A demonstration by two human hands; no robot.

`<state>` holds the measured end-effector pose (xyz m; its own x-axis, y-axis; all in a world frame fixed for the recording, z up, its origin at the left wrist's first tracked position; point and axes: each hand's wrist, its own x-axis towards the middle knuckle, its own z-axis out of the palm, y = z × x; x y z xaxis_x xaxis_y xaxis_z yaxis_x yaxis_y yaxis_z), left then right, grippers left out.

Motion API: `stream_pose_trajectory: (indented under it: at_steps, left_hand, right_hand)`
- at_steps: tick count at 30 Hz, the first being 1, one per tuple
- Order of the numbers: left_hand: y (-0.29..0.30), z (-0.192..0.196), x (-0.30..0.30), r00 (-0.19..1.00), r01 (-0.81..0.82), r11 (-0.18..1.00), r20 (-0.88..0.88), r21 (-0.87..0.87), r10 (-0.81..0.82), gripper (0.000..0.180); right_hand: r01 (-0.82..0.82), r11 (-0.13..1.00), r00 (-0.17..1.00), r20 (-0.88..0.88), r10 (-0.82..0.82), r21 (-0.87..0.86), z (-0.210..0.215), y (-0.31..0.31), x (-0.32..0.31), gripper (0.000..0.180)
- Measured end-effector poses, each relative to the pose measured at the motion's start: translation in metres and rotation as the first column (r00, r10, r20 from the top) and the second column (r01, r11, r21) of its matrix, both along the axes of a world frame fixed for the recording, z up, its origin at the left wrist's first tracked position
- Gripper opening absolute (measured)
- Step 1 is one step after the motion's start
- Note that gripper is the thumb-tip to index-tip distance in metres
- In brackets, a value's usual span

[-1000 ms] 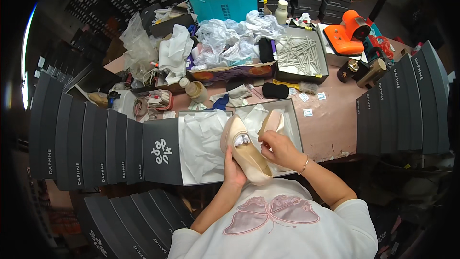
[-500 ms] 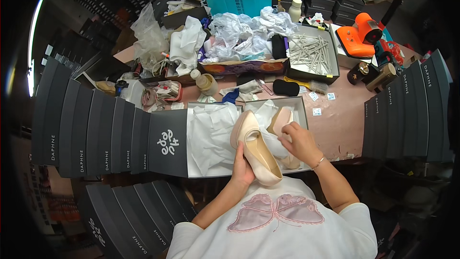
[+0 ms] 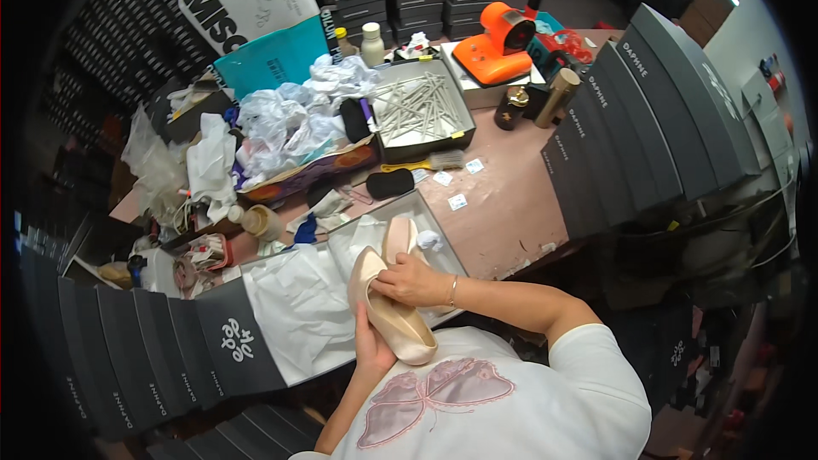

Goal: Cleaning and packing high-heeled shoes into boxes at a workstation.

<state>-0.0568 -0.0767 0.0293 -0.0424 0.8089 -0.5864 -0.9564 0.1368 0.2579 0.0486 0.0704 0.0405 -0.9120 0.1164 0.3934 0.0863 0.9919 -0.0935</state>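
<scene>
A cream, satin-looking high-heeled shoe (image 3: 394,328) is held at a tilt just in front of my body. My left hand (image 3: 371,342) grips it along its side from below. At the shoe's opening, my right hand (image 3: 407,279) has its fingers curled and its fingertips dipped inside; what they pinch, if anything, is hidden. The matching shoe (image 3: 399,237) lies in the open shoebox (image 3: 439,220), partly behind my right hand. White tissue paper (image 3: 298,311) lines the box, and a small crumpled paper ball (image 3: 430,241) sits by the second shoe.
Stacked dark shoeboxes (image 3: 630,119) stand at the right, more (image 3: 145,358) at the left. Behind are a box of white sticks (image 3: 422,111), a carton of crumpled plastic (image 3: 294,132), an orange device (image 3: 498,47), a yellow-handled brush (image 3: 439,160) and a cream bottle (image 3: 260,223).
My right hand has moved from above the boxed shoe to the held shoe's opening. A paper ball now shows in the box. The whole view has turned toward the right.
</scene>
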Motion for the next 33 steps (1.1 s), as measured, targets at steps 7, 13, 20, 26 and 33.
stream_pose_trajectory:
  at_steps: [7,13,20,26,33]
  left_hand:
    - [0.007,0.014,-0.001,0.998,-0.057,0.997,-0.009,-0.053,0.057,0.059]
    - [0.018,0.031,-0.013,0.99,-0.097,0.991,-0.108,-0.09,0.088,0.057]
    - [0.003,0.021,0.006,1.0,-0.005,1.0,-0.01,0.031,0.005,0.064]
    - [0.0,0.012,0.005,0.997,-0.019,1.0,-0.08,-0.007,0.018,0.062]
    - [0.014,0.026,-0.012,0.984,-0.157,0.988,-0.084,-0.005,0.156,0.059]
  right_hand:
    - [0.058,0.87,0.973,-0.166,-0.158,-0.49,0.011,-0.01,0.016,0.012]
    - [0.324,0.872,0.923,-0.078,-0.376,-0.367,0.022,0.006,0.034,0.033]
    - [0.032,0.999,0.998,0.063,-0.029,-0.043,0.013,-0.007,-0.022,0.022]
    - [0.009,0.999,1.0,-0.009,-0.01,-0.049,-0.007,-0.011,-0.022,0.021]
    - [0.18,0.971,0.983,-0.017,-0.185,-0.154,0.04,0.005,0.049,0.017]
